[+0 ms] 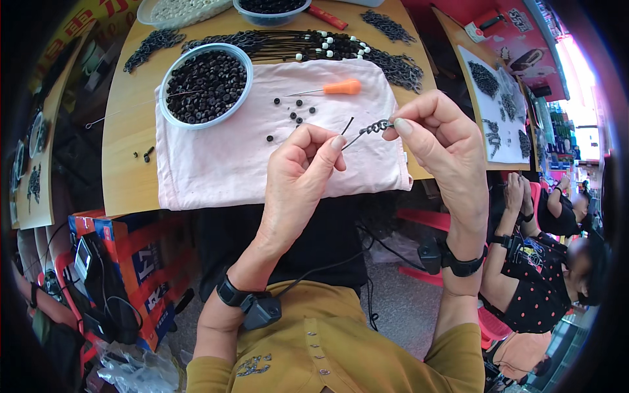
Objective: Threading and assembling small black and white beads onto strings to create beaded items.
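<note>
While pinching a thin black cord (352,141) between the thumb and forefinger of the left hand (298,167), grips the far end of a short dark chain (376,127) in the fingers of the right hand (445,141). Has both sets of fingers narrowed to a tight pinch, left on the cord, right on the chain. Holds the chain in the air above the pink cloth (223,160), toward its right side. Shows rounded, interlocking loops along the chain; cannot tell if metal or knotted cord.

Underneath, one soft, wrinkled cloth, spread over a smooth wood-grained table (128,124). On the cloth, one awl (343,86) with an orange handle and a slim metal spike; near it, six small round black beads (312,110) in plain sight, perhaps one more right by the left hand. At the cloth's upper left corner, one round clear plastic tub (249,73), filled with black beads too many to count, crossed by one thin wire (105,120). Behind the cloth, two more containers: one of white beads (187,9), one of dark beads (272,6). Nearer, black cords strung with small white beads (327,40), plus several tangled chain bundles (154,48). On the wrists, two black wristbands (230,293), one each.
</note>
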Motion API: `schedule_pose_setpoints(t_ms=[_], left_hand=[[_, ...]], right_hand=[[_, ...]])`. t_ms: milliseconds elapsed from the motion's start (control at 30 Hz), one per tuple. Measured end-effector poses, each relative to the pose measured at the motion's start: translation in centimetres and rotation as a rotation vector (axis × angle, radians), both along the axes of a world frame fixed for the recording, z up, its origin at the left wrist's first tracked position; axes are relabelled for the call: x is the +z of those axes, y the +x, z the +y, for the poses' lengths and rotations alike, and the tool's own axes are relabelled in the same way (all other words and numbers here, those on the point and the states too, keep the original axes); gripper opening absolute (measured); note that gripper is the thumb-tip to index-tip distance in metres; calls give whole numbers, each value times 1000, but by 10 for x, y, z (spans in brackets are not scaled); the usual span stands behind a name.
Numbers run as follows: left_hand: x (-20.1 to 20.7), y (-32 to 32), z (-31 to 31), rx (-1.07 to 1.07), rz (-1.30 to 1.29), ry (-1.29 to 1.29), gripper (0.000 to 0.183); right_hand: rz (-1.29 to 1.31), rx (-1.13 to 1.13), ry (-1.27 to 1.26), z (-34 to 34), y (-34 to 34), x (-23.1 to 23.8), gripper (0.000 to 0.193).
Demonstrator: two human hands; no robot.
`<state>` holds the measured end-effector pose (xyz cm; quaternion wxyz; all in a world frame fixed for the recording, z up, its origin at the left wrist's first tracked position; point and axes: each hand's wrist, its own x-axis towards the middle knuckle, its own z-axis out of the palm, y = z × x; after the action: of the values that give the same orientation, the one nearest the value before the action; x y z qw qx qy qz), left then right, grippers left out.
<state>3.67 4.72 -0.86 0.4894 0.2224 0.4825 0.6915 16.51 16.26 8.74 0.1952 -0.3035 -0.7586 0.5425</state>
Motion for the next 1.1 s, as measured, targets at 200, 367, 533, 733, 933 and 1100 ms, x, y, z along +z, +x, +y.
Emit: schedule_pose_setpoints(t_ms=[200, 367, 533, 733, 933, 1100], left_hand=[[2, -1, 0, -5, -61, 3, 14], [-2, 4, 4, 14, -259, 60, 15], [1, 11, 17, 46, -407, 125, 15], [1, 15, 29, 20, -509, 168, 16], [-7, 22, 35, -14, -408, 157, 14], [-4, 21, 34, 3, -233, 115, 14]], right_hand=[[17, 7, 20, 2, 2, -5, 11], [26, 18, -1, 0, 3, -10, 11], [-15, 31, 47, 7, 8, -13, 10], [-205, 33, 16, 31, 16, -30, 12], [37, -19, -32, 31, 8, -50, 19], [82, -51, -85, 33, 5, -53, 18]])
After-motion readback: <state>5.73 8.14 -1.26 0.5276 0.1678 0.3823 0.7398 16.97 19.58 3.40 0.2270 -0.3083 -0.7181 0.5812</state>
